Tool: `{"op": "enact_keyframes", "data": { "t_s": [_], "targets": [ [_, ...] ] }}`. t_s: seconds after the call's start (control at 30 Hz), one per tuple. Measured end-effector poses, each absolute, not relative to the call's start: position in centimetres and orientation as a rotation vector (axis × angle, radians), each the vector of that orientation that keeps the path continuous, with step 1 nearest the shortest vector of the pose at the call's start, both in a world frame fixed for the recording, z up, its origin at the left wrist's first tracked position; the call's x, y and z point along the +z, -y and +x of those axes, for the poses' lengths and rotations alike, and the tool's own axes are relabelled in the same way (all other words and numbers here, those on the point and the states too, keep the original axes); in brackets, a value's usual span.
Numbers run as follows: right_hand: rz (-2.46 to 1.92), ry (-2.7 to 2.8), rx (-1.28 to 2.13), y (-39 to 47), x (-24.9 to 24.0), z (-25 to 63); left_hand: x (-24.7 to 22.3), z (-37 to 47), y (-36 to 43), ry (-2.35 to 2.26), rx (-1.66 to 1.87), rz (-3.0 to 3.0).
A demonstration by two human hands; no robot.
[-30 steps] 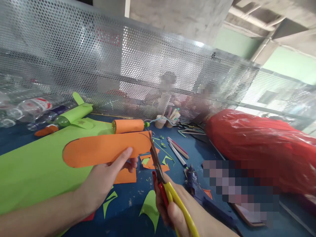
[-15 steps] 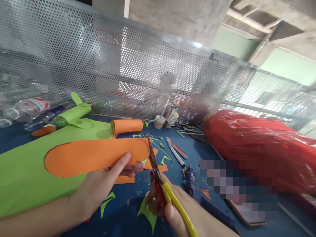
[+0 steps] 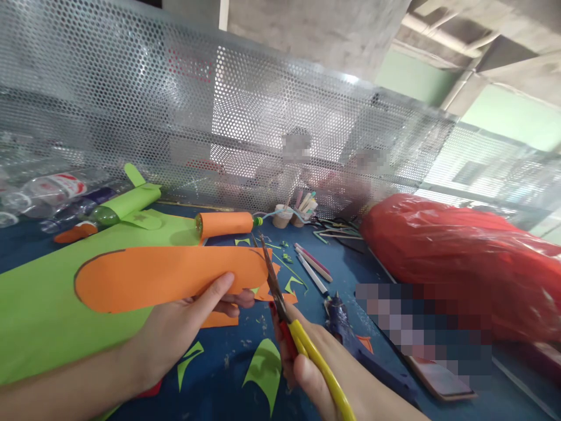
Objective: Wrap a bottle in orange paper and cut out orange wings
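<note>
My left hand pinches a long orange paper strip with rounded ends, thumb on top and fingers beneath. A dark drawn line follows the curve at its left end. My right hand is closed around the yellow and red handles of a pair of scissors. The blades point up and away at the right end of the strip, where a small corner of orange paper sits by them. Below lie green paper scraps and orange offcuts on the blue table.
A large green sheet spreads at left. Behind stand an orange-wrapped bottle, a green-wrapped bottle and clear bottles. Markers, a blue glue gun, a phone and a red plastic bag lie right. Perforated metal closes the back.
The scissor blades have drawn closer together, and the right hand's fingers have closed in on the handles. The orange strip has shifted very slightly left at its far end.
</note>
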State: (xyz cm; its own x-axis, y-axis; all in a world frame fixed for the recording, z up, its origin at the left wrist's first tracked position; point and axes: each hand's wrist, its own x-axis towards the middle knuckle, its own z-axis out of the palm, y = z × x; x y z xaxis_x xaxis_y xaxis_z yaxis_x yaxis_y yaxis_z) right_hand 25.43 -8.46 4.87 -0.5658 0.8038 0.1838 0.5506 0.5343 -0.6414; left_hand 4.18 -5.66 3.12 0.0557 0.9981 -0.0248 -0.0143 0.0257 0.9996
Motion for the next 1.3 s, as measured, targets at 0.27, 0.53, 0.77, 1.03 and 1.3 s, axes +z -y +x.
{"op": "enact_keyframes", "data": {
  "t_s": [0.27,0.53,0.77,1.03,1.3],
  "targets": [
    [-1.096,2.275,0.968,7.6,4.9,25.8,2.9,4.0,5.3,-1.092,1.210,1.177],
    [-1.117,2.252,0.968,7.6,5.0,25.7,2.9,4.0,4.7,-0.928,1.309,1.109],
    [-1.143,2.221,1.046,7.6,4.9,25.9,3.0,3.7,4.4,-0.865,1.350,1.121],
    [-1.143,2.257,0.996,7.8,5.3,25.9,3.0,3.5,4.2,-0.836,1.379,1.126],
    [-1.159,2.272,0.976,7.6,4.9,26.0,3.1,3.1,3.1,-0.815,1.341,1.109]
  ]
}}
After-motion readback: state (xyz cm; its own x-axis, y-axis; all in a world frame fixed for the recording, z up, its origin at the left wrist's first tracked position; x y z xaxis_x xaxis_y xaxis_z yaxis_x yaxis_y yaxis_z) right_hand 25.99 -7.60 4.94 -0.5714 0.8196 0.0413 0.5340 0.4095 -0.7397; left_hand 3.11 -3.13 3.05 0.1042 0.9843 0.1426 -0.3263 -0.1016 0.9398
